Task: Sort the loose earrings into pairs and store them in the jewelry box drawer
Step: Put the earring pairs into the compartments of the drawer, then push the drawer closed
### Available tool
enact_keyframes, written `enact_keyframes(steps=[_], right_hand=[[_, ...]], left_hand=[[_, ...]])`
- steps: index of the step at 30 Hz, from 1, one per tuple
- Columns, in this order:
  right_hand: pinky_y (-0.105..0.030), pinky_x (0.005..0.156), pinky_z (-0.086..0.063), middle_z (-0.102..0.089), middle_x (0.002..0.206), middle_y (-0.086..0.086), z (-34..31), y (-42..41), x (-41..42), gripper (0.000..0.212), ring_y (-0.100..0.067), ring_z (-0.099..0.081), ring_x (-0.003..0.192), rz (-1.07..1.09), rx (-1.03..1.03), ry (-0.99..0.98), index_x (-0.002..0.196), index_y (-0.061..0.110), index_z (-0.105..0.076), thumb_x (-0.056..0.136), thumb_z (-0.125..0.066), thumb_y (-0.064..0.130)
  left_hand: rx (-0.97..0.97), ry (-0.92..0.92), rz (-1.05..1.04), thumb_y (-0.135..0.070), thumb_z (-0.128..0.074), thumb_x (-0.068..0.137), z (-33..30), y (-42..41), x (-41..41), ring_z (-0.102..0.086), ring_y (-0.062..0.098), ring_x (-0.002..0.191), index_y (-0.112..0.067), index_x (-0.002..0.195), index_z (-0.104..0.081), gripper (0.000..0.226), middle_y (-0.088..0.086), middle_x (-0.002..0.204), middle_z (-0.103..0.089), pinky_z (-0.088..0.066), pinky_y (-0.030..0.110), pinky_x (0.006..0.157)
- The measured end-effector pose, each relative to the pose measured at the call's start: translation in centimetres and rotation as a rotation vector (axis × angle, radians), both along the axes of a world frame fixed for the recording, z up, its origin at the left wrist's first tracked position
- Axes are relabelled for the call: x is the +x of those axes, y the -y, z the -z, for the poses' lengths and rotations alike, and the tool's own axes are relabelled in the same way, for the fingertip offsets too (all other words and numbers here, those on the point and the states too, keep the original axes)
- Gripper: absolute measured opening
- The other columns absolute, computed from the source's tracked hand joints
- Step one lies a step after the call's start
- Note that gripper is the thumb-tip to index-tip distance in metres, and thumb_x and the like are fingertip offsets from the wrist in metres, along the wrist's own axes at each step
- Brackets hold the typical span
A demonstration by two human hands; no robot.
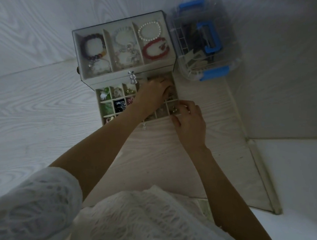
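Observation:
A glass-topped jewelry box [79, 34] stands on a pale wooden shelf, with several bracelets under its lid. Its drawer [100, 103] is pulled out toward me, split into small compartments holding earrings in green, white, black and pink. My left hand [153, 92] reaches into the drawer's far right compartments, fingers curled down among small pieces; what it holds is hidden. My right hand [189, 118] rests at the drawer's right front corner, thumb and fingers pinched at a small dark earring [173, 111] by the compartment edge.
A clear plastic container with blue latches [204, 45] stands right of the jewelry box. The shelf edge [261, 167] runs down the right side, with a white surface beyond. My white lace sleeves and top fill the bottom of the view.

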State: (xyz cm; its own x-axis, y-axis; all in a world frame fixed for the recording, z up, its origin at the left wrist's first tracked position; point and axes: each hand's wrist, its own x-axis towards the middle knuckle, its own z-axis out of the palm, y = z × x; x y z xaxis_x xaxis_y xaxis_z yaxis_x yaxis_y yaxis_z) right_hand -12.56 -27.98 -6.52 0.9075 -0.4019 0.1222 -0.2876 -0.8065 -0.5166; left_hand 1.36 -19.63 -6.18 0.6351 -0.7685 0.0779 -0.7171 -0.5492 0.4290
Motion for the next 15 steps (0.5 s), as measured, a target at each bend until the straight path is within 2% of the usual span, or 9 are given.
enact_keyframes(steps=[5,8,11,13,15], right_hand=[[-0.031,0.069,-0.051,-0.061,0.113,-0.014,0.2,0.0,-0.1,0.023,-0.03,-0.059,0.091,-0.018,0.002,-0.013,0.102,0.004,-0.064,0.08,-0.067,0.01],[-0.036,0.078,-0.051,-0.061,0.116,-0.015,0.2,0.0,-0.5,0.028,-0.032,-0.059,0.095,-0.045,-0.022,-0.019,0.108,0.005,-0.062,0.081,-0.064,0.01],[-0.039,0.086,-0.049,-0.058,0.12,-0.017,0.1,-0.2,-1.2,0.035,-0.034,-0.056,0.103,-0.052,-0.015,-0.012,0.117,0.006,-0.058,0.083,-0.062,0.008],[-0.037,0.087,-0.049,-0.054,0.126,-0.014,0.0,-0.7,-1.6,0.039,-0.029,-0.055,0.105,0.02,0.112,-0.036,0.126,0.009,-0.052,0.087,-0.059,0.012],[-0.033,0.084,-0.047,-0.05,0.129,-0.011,0.0,-1.1,-1.9,0.046,-0.024,-0.056,0.104,0.116,0.235,-0.077,0.134,0.012,-0.043,0.091,-0.056,0.018]], left_hand=[[-0.146,-0.022,0.015,-0.003,-0.05,0.087,-0.9,-1.5,-0.7,-0.064,0.03,0.086,-0.006,0.104,-0.067,0.024,0.012,0.102,-0.068,-0.051,0.035,0.072],[-0.209,0.054,-0.038,-0.006,-0.053,0.087,-2.2,-3.8,-1.8,-0.064,0.025,0.085,-0.01,0.098,-0.069,0.02,0.007,0.094,-0.07,-0.053,0.034,0.075],[-0.196,0.127,-0.13,-0.016,-0.058,0.087,-3.8,-6.9,-3.6,-0.062,0.017,0.083,-0.017,0.097,-0.07,0.015,0.001,0.087,-0.071,-0.047,0.024,0.075],[-0.114,0.056,-0.258,-0.026,-0.064,0.085,-4.6,-9.1,-4.7,-0.062,0.017,0.086,-0.021,0.101,-0.068,0.017,0.0,0.091,-0.071,-0.045,0.025,0.069],[-0.036,-0.038,-0.385,-0.032,-0.068,0.082,-4.1,-11.3,-5.4,-0.062,0.022,0.093,-0.02,0.107,-0.065,0.028,0.003,0.101,-0.069,-0.042,0.027,0.069]])
